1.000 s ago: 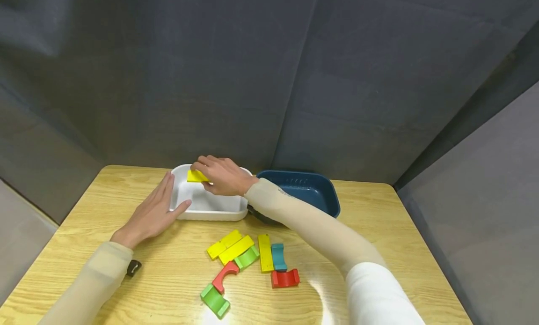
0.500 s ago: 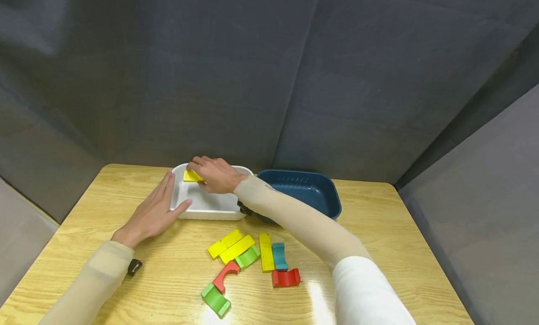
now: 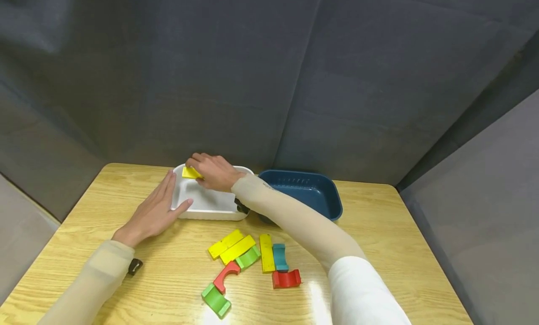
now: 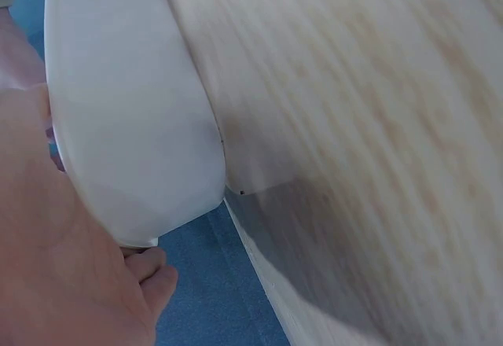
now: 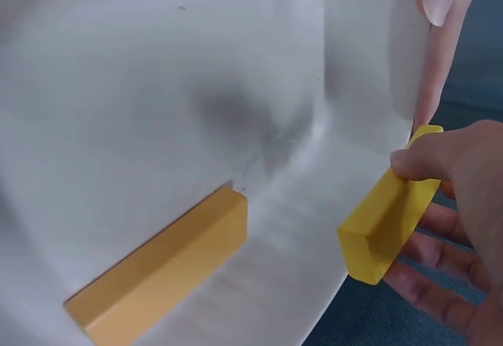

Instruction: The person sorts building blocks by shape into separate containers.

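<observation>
In the head view my right hand (image 3: 214, 172) is over the far left part of the white tray (image 3: 214, 216). Its thumb and fingers pinch a yellow rectangular block (image 3: 191, 173). The right wrist view shows this held block (image 5: 391, 222) tilted at the tray's rim, the thumb on its upper face. Another block, orange-yellow (image 5: 161, 271), lies inside the tray; in the head view the right hand hides it. My left hand (image 3: 153, 212) rests against the tray's left side, fingers straight along the rim and thumb spread over the front left corner. The left wrist view shows the palm beside the white wall (image 4: 134, 110).
A dark blue tray (image 3: 337, 208) stands to the right of the white one, partly behind the right forearm. Nearer on the wooden table (image 3: 168, 287) lie several blocks: yellow bars (image 3: 267, 253), green arches (image 3: 216, 300), red arches (image 3: 287, 279) and a teal arch (image 3: 280, 257). A dark cloth backdrop (image 3: 210, 81) rises behind.
My right hand has moved a little left and away from me over the white tray, still pinching the yellow block. The left hand and the blocks on the table stay put.
</observation>
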Tool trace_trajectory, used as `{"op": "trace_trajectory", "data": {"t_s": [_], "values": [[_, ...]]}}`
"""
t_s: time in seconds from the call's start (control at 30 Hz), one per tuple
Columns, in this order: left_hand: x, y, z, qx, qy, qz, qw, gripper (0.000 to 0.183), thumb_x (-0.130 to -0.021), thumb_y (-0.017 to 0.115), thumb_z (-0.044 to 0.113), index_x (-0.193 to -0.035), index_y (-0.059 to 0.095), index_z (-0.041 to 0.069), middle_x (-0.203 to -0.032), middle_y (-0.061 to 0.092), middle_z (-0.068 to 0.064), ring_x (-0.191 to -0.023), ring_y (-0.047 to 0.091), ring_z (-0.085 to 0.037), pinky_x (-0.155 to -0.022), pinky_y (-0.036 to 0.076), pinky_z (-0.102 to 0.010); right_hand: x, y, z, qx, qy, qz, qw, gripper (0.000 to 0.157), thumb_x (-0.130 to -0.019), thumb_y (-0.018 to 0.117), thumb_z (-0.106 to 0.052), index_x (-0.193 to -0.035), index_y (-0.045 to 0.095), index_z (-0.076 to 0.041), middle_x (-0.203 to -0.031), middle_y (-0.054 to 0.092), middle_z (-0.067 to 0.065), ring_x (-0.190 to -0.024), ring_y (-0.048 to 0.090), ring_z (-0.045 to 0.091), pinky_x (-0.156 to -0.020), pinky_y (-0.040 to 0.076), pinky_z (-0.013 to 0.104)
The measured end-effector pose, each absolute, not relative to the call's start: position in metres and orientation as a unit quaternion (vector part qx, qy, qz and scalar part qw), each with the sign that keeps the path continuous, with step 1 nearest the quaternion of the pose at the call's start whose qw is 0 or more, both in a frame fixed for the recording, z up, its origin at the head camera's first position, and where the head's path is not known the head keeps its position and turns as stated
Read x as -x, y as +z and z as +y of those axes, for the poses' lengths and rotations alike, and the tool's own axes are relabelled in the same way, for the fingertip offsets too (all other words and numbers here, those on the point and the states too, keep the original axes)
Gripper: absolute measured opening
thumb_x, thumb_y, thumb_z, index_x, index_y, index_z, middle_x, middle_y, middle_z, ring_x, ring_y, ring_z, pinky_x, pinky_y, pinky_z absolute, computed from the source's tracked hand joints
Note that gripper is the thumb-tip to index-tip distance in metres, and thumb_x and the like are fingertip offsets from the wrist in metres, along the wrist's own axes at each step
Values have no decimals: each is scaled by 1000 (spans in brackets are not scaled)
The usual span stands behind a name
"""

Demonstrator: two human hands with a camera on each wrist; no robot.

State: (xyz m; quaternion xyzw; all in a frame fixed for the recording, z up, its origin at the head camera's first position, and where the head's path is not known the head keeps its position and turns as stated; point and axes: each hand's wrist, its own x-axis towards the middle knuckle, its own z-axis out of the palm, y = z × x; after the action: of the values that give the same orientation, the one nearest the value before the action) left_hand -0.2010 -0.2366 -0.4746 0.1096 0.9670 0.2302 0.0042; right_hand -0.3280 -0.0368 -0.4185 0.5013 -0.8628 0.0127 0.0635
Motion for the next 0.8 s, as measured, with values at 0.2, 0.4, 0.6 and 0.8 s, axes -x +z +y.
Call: {"op": "trace_trajectory", "data": {"t_s": [0.2,0.4,0.6,0.8], "values": [[202,-477,-237,-107,234,966,-1,106,-107,40,71,-169,-9,2,-178,-17,-12,-165,6,-44,-128,18,-67,327,-413,-40,-484,9,-874,38,47,-101,78,-24,-145,62,-16,-136,63,1,-116,64,14,-93,58,27],[202,-479,-237,-105,235,966,5,106,-107,40,71,-169,-10,2,-178,-18,-12,-164,5,-44,-128,17,-68,328,-413,-41,-483,9,-875,35,47,-101,77,-23,-145,62,-16,-135,63,2,-115,65,15,-88,59,27],[200,-477,-236,-104,236,966,10,106,-107,40,71,-169,-10,2,-178,-18,-11,-164,4,-44,-128,16,-68,331,-416,-43,-482,15,-875,35,47,-101,77,-24,-145,62,-15,-136,64,2,-117,65,15,-89,59,27],[200,-476,-235,-107,234,966,3,105,-107,41,70,-170,-7,1,-178,-16,-13,-164,6,-45,-128,17,-68,333,-417,-44,-478,28,-878,25,48,-102,77,-27,-145,62,-15,-138,63,2,-118,65,15,-89,59,27]]}}
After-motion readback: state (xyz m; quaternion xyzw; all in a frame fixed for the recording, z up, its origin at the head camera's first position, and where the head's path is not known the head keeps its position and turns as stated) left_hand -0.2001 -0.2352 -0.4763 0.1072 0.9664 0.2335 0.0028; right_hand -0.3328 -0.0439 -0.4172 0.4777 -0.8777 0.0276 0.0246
